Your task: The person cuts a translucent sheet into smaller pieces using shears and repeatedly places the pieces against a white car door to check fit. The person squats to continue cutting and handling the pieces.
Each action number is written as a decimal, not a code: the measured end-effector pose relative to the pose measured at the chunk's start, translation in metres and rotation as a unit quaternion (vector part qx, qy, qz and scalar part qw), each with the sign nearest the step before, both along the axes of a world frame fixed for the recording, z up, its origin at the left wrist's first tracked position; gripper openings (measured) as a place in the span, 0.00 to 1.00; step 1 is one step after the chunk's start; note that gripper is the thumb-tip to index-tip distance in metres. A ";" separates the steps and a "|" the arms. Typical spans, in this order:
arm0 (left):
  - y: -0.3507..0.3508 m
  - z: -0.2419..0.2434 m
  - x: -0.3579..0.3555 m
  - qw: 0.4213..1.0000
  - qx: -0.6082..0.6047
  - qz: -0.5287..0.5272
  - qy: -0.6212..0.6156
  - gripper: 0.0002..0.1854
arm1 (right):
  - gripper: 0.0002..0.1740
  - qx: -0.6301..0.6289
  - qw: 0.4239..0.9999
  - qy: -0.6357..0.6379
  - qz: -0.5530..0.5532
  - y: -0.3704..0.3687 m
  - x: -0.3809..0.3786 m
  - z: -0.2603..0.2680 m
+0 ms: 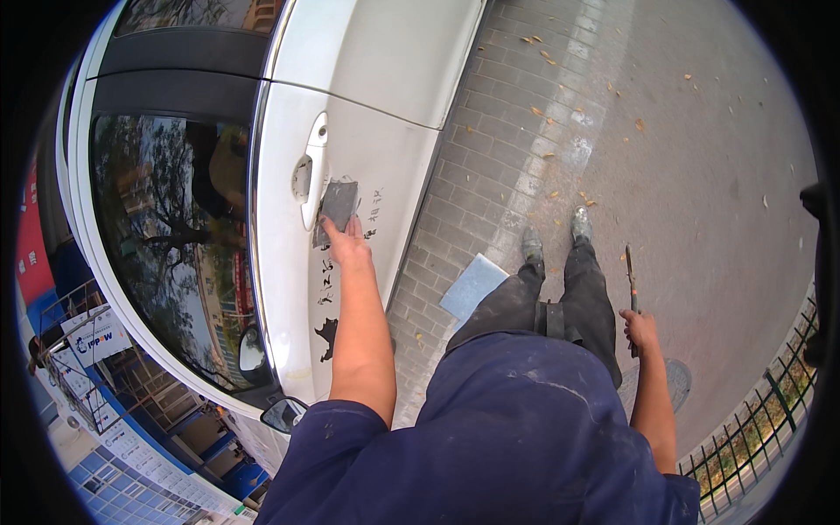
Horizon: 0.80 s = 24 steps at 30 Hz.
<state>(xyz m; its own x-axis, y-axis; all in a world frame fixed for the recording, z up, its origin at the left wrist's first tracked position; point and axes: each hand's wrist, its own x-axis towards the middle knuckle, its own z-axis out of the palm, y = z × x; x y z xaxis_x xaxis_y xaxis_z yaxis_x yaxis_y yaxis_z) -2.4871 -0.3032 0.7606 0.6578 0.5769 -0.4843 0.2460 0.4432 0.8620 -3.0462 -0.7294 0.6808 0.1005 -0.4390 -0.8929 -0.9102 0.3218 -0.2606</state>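
My left hand (348, 241) reaches out to the white car door (394, 164) and presses a dark grey rectangular sheet (340, 202) flat on it, just below the door handle (317, 170). The sheet looks like sandpaper, though its kind is not certain. Black decal lettering and a dark figure (326, 339) mark the door beside my left forearm. Greyish scuffs show at the sheet's edge. On the other side, my right hand (640, 330) hangs low, closed around a thin stick-like tool (631, 279) with an orange mark; its exact kind cannot be told.
A light blue flat sheet (476, 287) lies on the paving bricks by my legs. The car's side mirror (284, 415) juts out near my left upper arm. A dark green metal fence (755, 413) runs at the lower right. A manhole cover (676, 382) lies behind my right forearm.
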 end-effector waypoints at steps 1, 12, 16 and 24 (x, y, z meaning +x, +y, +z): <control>0.001 0.001 -0.001 1.000 -0.011 -0.002 -0.003 0.53 | 0.17 -0.003 1.000 -0.001 -0.004 0.001 -0.001 -0.001; 0.001 0.002 -0.004 1.000 -0.020 -0.013 -0.002 0.46 | 0.19 -0.001 1.000 0.019 0.019 0.005 -0.005 -0.006; 0.003 0.004 -0.007 0.999 -0.032 -0.017 -0.001 0.45 | 0.19 0.000 0.999 0.028 0.026 0.003 -0.006 -0.009; 0.012 -0.003 -0.005 0.999 -0.021 -0.038 0.004 0.51 | 0.23 -0.002 0.999 0.023 0.039 0.003 -0.003 -0.014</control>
<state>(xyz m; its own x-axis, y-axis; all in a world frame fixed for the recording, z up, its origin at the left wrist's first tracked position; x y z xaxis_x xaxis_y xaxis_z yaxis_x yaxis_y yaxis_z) -2.4917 -0.2914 0.7575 0.6949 0.5038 -0.5132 0.2877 0.4593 0.8404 -3.0497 -0.7267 0.6669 0.0937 -0.4349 -0.8956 -0.9437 0.2478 -0.2191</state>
